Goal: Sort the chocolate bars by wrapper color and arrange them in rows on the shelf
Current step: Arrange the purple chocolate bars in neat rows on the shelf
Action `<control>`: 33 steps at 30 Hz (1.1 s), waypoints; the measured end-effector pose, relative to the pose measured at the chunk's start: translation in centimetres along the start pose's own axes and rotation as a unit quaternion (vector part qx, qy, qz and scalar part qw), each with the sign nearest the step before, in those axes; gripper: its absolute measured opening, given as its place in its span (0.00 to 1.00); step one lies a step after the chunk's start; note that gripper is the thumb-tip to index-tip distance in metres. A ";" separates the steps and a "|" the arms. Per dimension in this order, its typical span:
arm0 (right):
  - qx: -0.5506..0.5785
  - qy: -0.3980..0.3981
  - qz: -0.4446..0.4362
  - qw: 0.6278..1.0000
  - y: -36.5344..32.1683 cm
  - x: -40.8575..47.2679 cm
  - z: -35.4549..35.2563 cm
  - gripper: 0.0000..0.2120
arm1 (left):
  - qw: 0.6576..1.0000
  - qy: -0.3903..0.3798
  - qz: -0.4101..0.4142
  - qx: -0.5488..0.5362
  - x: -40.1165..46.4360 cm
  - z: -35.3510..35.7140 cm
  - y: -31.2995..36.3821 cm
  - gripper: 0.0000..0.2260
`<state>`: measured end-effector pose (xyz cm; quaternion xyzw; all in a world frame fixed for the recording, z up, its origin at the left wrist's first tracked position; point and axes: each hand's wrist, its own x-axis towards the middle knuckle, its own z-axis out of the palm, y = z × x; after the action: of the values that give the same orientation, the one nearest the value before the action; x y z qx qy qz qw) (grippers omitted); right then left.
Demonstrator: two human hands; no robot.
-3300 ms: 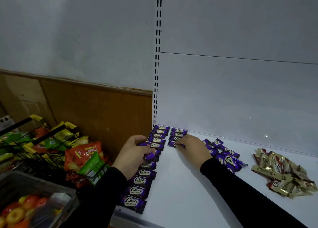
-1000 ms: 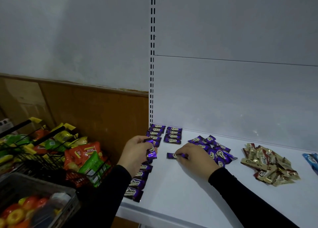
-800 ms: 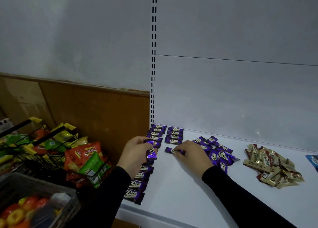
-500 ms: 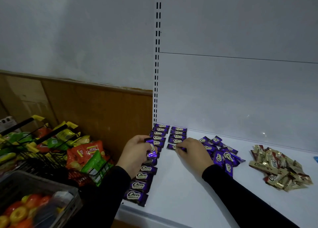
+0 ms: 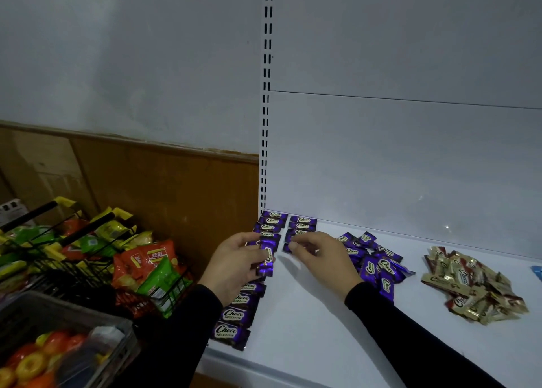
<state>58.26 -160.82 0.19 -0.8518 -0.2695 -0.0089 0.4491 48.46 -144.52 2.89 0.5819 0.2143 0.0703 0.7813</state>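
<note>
I read "Choco" on the shiny purple foil-wrapped bars [image 5: 231, 314], and again on the gold-wrapped bars [image 5: 465, 280]; smaller print is unreadable.

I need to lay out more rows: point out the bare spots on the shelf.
Bare shelf runs along the front, between the left purple row and the right sleeve. A narrower strip separates the purple heap from the gold heap. The back left corner, around both hands, is crowded.

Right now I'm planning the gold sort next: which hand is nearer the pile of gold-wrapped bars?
Right. The right hand is at the second purple row, with the loose purple pile between it and the gold pile. The left hand is farther away, holding purple bars.
</note>
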 end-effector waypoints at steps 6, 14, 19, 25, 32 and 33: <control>0.186 -0.079 0.033 0.979 -2.4 -1.6 -1.1 0.06 | 0.995 -0.062 -0.002 0.078 -0.8 1.1 -0.1 0.14; 0.376 -0.045 0.112 0.919 -2.1 -3.0 -2.9 0.09 | 0.995 -0.081 -0.034 0.042 -2.0 2.1 0.1 0.09; 0.391 -0.055 0.076 0.916 -1.6 -4.1 -3.3 0.07 | 0.992 -0.090 -0.086 0.022 -1.9 2.6 0.0 0.08; 0.356 -0.061 0.060 0.930 -1.3 -4.7 -4.0 0.04 | 0.995 -0.095 -0.019 0.022 -1.7 2.8 -0.1 0.06; 0.075 -0.015 -0.035 0.996 -0.1 -4.6 -3.0 0.10 | 0.976 -0.091 0.041 0.195 -1.6 2.9 -0.3 0.15; 0.044 -0.008 -0.053 0.998 0.1 -4.6 -2.9 0.10 | 0.969 -0.087 0.053 0.226 -1.5 2.8 -0.3 0.14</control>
<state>55.00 -165.17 0.70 -0.8158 -0.3183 -0.0138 0.4827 48.25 -147.67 3.60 0.7576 0.1250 0.0109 0.6405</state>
